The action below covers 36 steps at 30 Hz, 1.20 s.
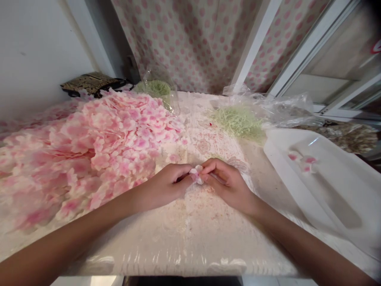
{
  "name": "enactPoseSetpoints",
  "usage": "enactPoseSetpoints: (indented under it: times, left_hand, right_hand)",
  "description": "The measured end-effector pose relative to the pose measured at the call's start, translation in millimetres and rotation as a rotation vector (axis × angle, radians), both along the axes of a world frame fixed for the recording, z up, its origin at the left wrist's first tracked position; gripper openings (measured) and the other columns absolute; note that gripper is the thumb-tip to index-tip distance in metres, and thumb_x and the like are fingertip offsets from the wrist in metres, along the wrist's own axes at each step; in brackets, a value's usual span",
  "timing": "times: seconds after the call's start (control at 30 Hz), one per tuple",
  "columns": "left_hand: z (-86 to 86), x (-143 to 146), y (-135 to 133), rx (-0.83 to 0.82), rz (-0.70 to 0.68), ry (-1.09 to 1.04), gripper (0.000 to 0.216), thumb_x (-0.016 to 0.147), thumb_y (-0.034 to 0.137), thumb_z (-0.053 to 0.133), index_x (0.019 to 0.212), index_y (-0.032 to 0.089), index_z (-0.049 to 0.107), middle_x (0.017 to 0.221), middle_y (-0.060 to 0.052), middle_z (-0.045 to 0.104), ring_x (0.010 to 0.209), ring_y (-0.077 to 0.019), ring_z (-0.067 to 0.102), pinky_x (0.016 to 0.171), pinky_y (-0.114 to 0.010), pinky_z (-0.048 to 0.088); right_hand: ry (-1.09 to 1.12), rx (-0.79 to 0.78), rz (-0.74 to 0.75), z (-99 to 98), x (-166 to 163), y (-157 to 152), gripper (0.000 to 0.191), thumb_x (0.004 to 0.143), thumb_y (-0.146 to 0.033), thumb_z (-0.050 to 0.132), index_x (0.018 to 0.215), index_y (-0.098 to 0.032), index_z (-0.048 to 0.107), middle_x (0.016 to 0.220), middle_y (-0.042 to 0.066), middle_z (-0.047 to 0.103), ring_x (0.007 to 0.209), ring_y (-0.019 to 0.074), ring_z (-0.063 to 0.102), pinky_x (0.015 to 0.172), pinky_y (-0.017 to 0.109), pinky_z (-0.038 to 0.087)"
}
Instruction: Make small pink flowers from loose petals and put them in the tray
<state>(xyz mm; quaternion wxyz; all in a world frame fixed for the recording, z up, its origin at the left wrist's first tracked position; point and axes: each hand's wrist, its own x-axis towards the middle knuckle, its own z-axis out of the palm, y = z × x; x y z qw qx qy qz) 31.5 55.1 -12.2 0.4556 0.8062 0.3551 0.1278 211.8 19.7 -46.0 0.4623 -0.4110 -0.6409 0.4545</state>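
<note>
Above the middle of the table, my left hand [171,182] pinches one side of a small white-and-pink artificial flower [196,174]. My right hand [224,180] grips the same flower from the other side, thumb and forefinger closed at its centre. Whatever sits between those right fingertips is too small to make out. A big heap of pink fabric blossoms [119,139] spreads to the left of my hands. On the right stands a white plastic tray [324,198] with a few pink-and-white flowers [308,161] lying in it.
Thin light-green stems [238,121] lie loose at the back, beside clear plastic wrapping [285,105]. Another green bundle [158,88] sits in a clear bag behind the heap. A snakeskin-patterned bag [92,83] rests at the back left. The covered table [190,238] ends close to me.
</note>
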Motion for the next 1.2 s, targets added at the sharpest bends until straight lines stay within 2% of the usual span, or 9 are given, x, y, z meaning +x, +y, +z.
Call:
enactPoseSetpoints:
  times: [0.1,0.23,0.33,0.47,0.6,0.77,0.93,1.03,1.2]
  left_hand:
    - [-4.9,-1,1,0.366,0.054,0.081,0.027,0.089,0.026,0.036,0.070,0.015,0.051,0.055,0.004,0.043,0.049,-0.0083,0.041,0.047,-0.020,0.028]
    - [-12.1,-6,4,1.156,0.045,0.134,0.019,0.085,0.014,0.044,0.088,0.018,0.062,0.050,0.004,0.053,0.045,-0.0103,0.047,0.050,-0.024,0.031]
    - [-11.5,-9,5,1.460,-0.026,0.160,0.021,0.082,0.008,0.046,0.090,0.017,0.062,0.046,0.006,0.051,0.043,-0.0099,0.045,0.049,-0.025,0.031]
    - [-5.9,-9,3,1.574,-0.079,0.194,0.018,0.085,0.008,0.046,0.092,0.013,0.062,0.048,0.005,0.051,0.044,-0.0106,0.044,0.048,-0.026,0.030]
    - [-2.3,-9,0,1.625,-0.127,0.156,0.020,0.085,0.007,0.047,0.100,0.010,0.060,0.051,0.004,0.054,0.046,-0.0118,0.044,0.048,-0.027,0.030]
    - [-3.6,-10,-1,1.656,-0.124,0.143,0.015,0.085,0.010,0.049,0.095,0.009,0.061,0.053,0.003,0.055,0.047,-0.0121,0.045,0.048,-0.028,0.030]
    - [-5.9,-11,-1,1.642,-0.118,0.158,0.019,0.084,0.009,0.049,0.100,0.008,0.060,0.054,0.003,0.055,0.048,-0.0123,0.044,0.050,-0.029,0.029]
    - [-6.7,-11,-1,1.629,-0.127,0.148,0.020,0.085,0.008,0.047,0.101,0.008,0.060,0.057,0.002,0.057,0.049,-0.0128,0.045,0.050,-0.029,0.029]
    - [-8.8,-9,-2,1.622,-0.111,0.141,0.016,0.085,0.009,0.048,0.094,0.008,0.062,0.054,0.002,0.055,0.048,-0.0127,0.044,0.050,-0.029,0.028]
  right_hand:
    - [0.155,-0.051,0.024,0.8,3,2,0.003,0.082,-0.020,0.059,0.080,-0.021,0.060,0.093,0.001,0.056,0.088,0.0126,0.055,0.075,0.027,0.044]
    - [0.338,-0.210,0.075,1.4,7,4,0.003,0.079,-0.019,0.064,0.080,-0.022,0.063,0.108,0.001,0.056,0.100,0.0141,0.054,0.083,0.029,0.043]
    - [0.361,-0.272,0.124,4.0,7,3,0.004,0.078,-0.019,0.065,0.079,-0.022,0.062,0.105,0.001,0.059,0.095,0.0130,0.056,0.083,0.029,0.043]
    - [0.425,-0.330,0.188,9.3,7,2,0.003,0.081,-0.020,0.062,0.079,-0.021,0.059,0.083,-0.001,0.060,0.076,0.0097,0.056,0.073,0.026,0.044]
    - [0.432,-0.350,0.206,11.5,8,2,0.005,0.081,-0.021,0.061,0.077,-0.019,0.059,0.071,-0.002,0.056,0.068,0.0092,0.053,0.066,0.024,0.042]
    - [0.419,-0.382,0.219,12.5,6,2,0.004,0.079,-0.017,0.063,0.077,-0.018,0.060,0.075,-0.001,0.059,0.068,0.0084,0.053,0.064,0.022,0.040]
    - [0.547,-0.479,0.273,18.6,11,2,0.006,0.079,-0.018,0.063,0.076,-0.018,0.057,0.076,-0.001,0.056,0.073,0.0101,0.054,0.067,0.024,0.042]
    - [0.530,-0.533,0.313,20.4,13,3,0.007,0.078,-0.018,0.063,0.077,-0.019,0.056,0.078,-0.001,0.054,0.077,0.0114,0.053,0.070,0.027,0.043]
    - [0.381,-0.449,0.216,14.6,9,3,0.008,0.076,-0.020,0.065,0.074,-0.017,0.058,0.072,-0.002,0.054,0.069,0.0091,0.051,0.065,0.024,0.042]
